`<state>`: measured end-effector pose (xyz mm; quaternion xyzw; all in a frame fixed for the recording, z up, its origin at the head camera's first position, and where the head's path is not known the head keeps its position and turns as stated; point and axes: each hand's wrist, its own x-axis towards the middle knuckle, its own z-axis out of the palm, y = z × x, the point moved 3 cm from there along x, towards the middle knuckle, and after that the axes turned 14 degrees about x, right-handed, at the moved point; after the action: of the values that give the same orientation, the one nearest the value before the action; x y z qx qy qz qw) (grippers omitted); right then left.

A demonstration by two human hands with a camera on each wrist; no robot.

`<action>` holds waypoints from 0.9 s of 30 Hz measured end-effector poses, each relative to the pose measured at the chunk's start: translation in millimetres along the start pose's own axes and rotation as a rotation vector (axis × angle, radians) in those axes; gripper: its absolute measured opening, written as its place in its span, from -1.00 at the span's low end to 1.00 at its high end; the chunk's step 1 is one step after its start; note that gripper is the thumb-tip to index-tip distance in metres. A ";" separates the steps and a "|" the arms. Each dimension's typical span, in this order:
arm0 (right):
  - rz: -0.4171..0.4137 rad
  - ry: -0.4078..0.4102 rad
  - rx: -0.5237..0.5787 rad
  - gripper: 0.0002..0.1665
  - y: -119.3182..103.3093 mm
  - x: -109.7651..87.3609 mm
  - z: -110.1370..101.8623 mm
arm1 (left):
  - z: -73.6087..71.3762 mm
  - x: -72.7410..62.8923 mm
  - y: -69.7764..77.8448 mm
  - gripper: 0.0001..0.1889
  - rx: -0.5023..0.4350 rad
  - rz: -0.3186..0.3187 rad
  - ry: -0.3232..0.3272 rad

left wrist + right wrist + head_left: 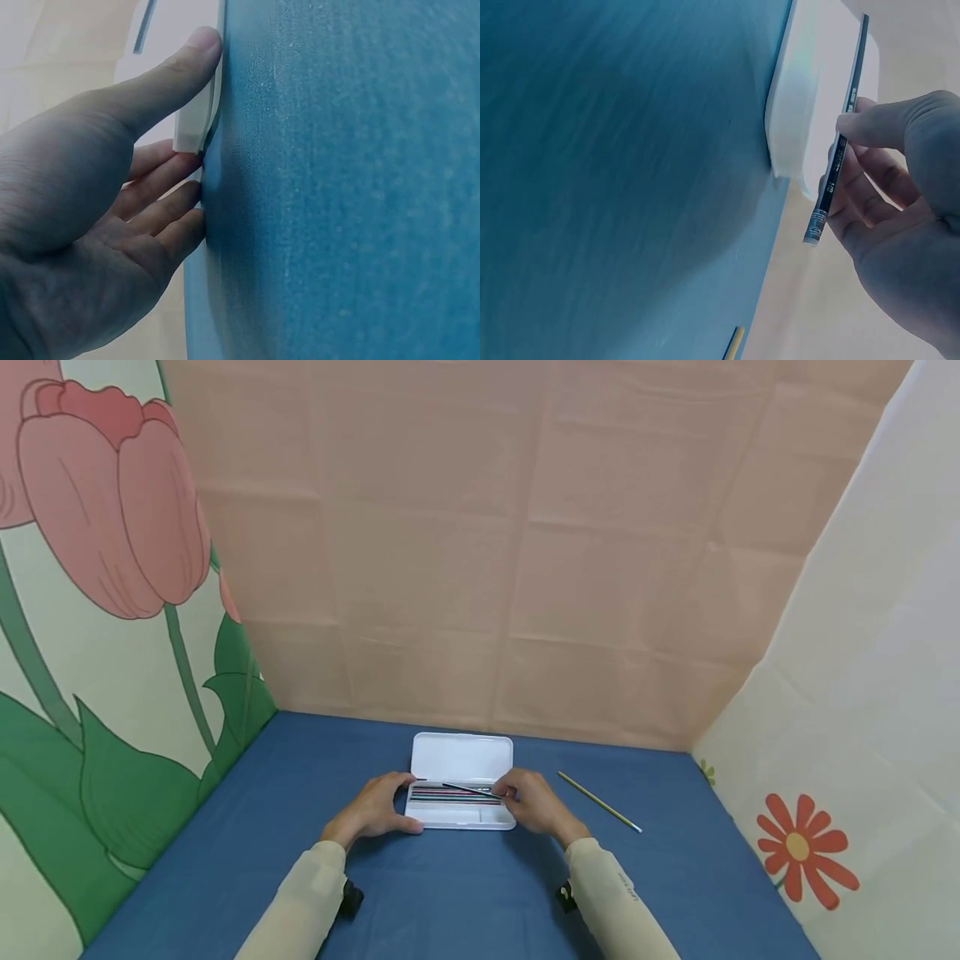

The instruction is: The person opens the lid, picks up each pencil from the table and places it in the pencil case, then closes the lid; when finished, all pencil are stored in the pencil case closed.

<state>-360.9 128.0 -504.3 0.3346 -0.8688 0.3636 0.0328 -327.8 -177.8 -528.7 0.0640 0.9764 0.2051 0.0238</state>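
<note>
A white pencil case (pixel 450 815) lies with its lid (pixel 462 755) raised, and several pencils (pixel 438 794) lie side by side inside it. At its left end my left hand (pixel 378 810) holds the case, the thumb (pixel 176 71) at the near corner and the fingers at the far one. Between the thumb and fingers of my right hand (pixel 531 800) is a dark pencil (pixel 841 142), pinched and held at a slant over the right part of the case. Its eraser end (pixel 814 227) points back toward the palm side.
A yellow pencil (pixel 600 802) lies at a slant on the blue tablecloth (pixel 465 893), right of the case. A tan cloth (pixel 480 568) hangs behind the table. Flowered cloths stand along the left (pixel 112 693) and right (pixel 847 735) sides.
</note>
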 end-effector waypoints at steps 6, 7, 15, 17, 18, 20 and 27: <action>0.002 -0.008 0.003 -0.71 -1.8 12.1 11.8 | -1.7 -0.5 1.4 0.01 -0.001 -0.006 -0.004; 0.005 -0.011 0.003 -0.71 -1.6 13.8 13.9 | -1.8 -0.8 1.7 0.01 -0.001 -0.007 -0.004; 0.019 -0.027 0.022 -0.73 -1.5 21.9 23.9 | -1.4 0.1 2.4 -0.02 -0.004 -0.002 0.000; 0.019 -0.030 0.023 -0.73 -1.8 23.3 25.1 | -1.3 0.2 1.9 -0.02 -0.006 -0.003 -0.002; 0.021 -0.032 0.024 -0.73 -1.9 24.1 25.8 | -1.3 0.4 1.8 -0.02 -0.005 -0.003 -0.003; 0.031 -0.036 0.026 -0.73 -2.2 25.8 27.2 | -1.0 0.9 1.3 -0.02 -0.007 -0.005 -0.004; 0.060 -0.062 0.027 -0.74 -7.1 33.5 33.4 | 0.0 1.9 0.1 -0.02 -0.008 -0.005 -0.004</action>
<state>-376.4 83.9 -514.4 0.3201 -0.8739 0.3658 -0.0096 -329.6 -177.4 -528.7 0.0617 0.9756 0.2091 0.0267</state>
